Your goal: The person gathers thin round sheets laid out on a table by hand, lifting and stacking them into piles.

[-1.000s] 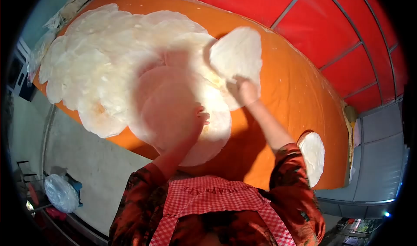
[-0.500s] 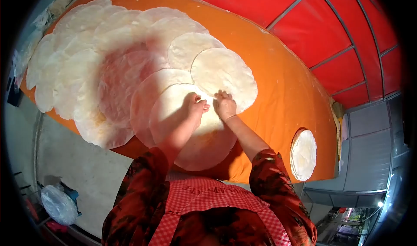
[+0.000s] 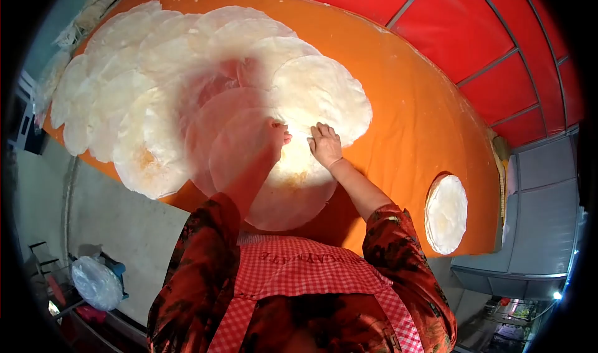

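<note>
Thin round flatbreads lie overlapping on an orange cloth (image 3: 405, 147). My left hand (image 3: 278, 140) is over the upper part of the nearest flatbread (image 3: 293, 206), its fingers curled together; whether they pinch the edge is hidden. Just to its right, my right hand (image 3: 325, 145) rests with fingers outstretched where this sheet meets another flatbread (image 3: 324, 91) beyond it. The right hand grips nothing. A dark shadow falls across the sheets left of my hands.
More overlapping flatbreads (image 3: 118, 79) spread over the cloth's left side. A separate stack of flatbreads (image 3: 446, 214) lies near the right end. Red panels (image 3: 464, 29) border the far side. A clear plastic bag (image 3: 96, 283) is at lower left, below table height.
My right hand's fingers have straightened and lie flatter on the bread, while my left fingers have curled more. The whole view has shifted slightly.
</note>
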`<state>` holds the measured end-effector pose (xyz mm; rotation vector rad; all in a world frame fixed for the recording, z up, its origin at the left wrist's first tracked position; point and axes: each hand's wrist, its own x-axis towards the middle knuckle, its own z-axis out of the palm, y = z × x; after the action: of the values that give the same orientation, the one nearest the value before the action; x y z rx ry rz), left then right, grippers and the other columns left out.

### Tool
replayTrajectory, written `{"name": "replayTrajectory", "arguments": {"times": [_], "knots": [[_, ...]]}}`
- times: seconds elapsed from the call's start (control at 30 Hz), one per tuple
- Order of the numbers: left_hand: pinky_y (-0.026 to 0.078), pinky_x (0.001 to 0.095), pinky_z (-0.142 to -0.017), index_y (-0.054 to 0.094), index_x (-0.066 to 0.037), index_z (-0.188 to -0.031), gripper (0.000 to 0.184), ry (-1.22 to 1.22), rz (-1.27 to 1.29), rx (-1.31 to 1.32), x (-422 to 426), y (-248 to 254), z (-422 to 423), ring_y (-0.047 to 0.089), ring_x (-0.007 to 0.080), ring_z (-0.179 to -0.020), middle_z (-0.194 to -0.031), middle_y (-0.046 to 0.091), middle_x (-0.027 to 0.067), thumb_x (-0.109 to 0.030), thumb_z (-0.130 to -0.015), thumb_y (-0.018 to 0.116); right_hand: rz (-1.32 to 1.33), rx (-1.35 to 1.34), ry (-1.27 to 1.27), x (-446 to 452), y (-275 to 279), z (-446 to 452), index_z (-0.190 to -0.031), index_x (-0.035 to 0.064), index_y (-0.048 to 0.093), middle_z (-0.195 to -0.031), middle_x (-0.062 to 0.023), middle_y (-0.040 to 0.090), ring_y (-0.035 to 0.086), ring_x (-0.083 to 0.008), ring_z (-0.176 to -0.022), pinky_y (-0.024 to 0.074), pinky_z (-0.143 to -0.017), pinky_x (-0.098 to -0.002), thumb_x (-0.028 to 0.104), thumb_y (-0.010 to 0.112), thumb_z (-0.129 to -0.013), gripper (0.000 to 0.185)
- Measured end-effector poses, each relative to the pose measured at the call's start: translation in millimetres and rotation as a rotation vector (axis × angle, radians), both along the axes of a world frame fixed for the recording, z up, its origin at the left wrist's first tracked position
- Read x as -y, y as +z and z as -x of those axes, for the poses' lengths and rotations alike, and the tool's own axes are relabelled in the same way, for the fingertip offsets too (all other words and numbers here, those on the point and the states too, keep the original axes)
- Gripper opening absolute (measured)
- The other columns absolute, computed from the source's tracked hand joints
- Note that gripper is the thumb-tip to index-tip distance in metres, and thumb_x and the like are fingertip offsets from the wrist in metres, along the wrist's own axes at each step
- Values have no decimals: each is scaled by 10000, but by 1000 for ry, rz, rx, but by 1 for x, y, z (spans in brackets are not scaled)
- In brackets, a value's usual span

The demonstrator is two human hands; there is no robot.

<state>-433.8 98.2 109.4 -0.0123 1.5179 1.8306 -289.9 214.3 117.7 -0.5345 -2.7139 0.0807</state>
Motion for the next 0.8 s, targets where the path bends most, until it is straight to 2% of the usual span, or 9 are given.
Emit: {"name": "replayTrajectory", "arguments": {"times": [0.03,0.13,0.17,0.27,0.4,0.43,0.57,0.67,0.8], "knots": [[533,336,-631,436,-73,-1197,358,10,32,0,-5,-5,-2,610,206,-673,-939,579,90,-135,-876,582,12,1,-1,-2,-4,-1,-1110,51,618,-1233,-115,557,504,-311,-1151,464,-898,-462,132,636,-804,317],[482,306,-485,422,-41,-1143,332,46,-16,27,-14,-23,6,587,189,-579,-844,554,107,-95,-862,589,123,-4,6,-16,-14,1,-1073,53,634,-1222,-96,557,497,-299,-1153,456,-909,-452,107,632,-778,300],[371,287,-448,509,-60,-1044,236,39,-18,5,-13,-30,9,470,137,-489,-696,545,46,-193,-859,572,172,-10,12,-21,-15,4,-1056,53,641,-1214,-90,560,501,-296,-1145,457,-906,-447,94,633,-765,294],[320,276,-435,558,-89,-788,123,6,-79,-31,-17,-33,12,430,125,-466,-595,497,19,-199,-842,571,-27,-211,102,-16,-13,14,-907,56,671,-1045,-87,609,574,-281,-968,519,-735,-350,75,640,-756,155],[315,265,-435,552,-133,-670,189,-146,-60,-5,-13,-38,30,417,120,-458,-568,496,-9,-228,-825,604,-3,-155,4,5,-12,9,-1019,66,628,-1125,-70,575,539,-282,-1041,469,-823,-421,170,695,-739,306],[335,269,-453,558,-133,-685,186,-150,-64,22,-12,-40,30,444,126,-493,-601,519,-1,-239,-828,610,40,-119,-13,7,-13,7,-1094,72,591,-1181,-60,555,516,-283,-1093,436,-869,-439,238,709,-748,401],[445,299,-586,583,-124,-780,168,-122,-17,-17,-28,-16,12,557,161,-694,-774,600,36,-271,-859,609,91,-50,-104,8,-12,11,-1137,81,565,-1184,-67,560,518,-284,-1116,435,-886,-436,279,690,-785,423],[505,351,-739,580,-106,-923,157,-144,-99,43,-36,-1,1,597,201,-885,-944,615,60,-260,-896,572,139,-50,-82,4,-18,13,-1221,74,521,-1240,-91,513,468,-301,-1162,410,-913,-453,210,671,-775,489],[527,407,-849,524,-93,-1100,223,-264,-189,124,-27,22,-9,616,249,-996,-1074,600,71,-226,-922,535,271,-155,-72,-14,-27,17,-1164,62,566,-1118,-109,566,530,-325,-1057,476,-870,-414,112,672,-747,433]]}}
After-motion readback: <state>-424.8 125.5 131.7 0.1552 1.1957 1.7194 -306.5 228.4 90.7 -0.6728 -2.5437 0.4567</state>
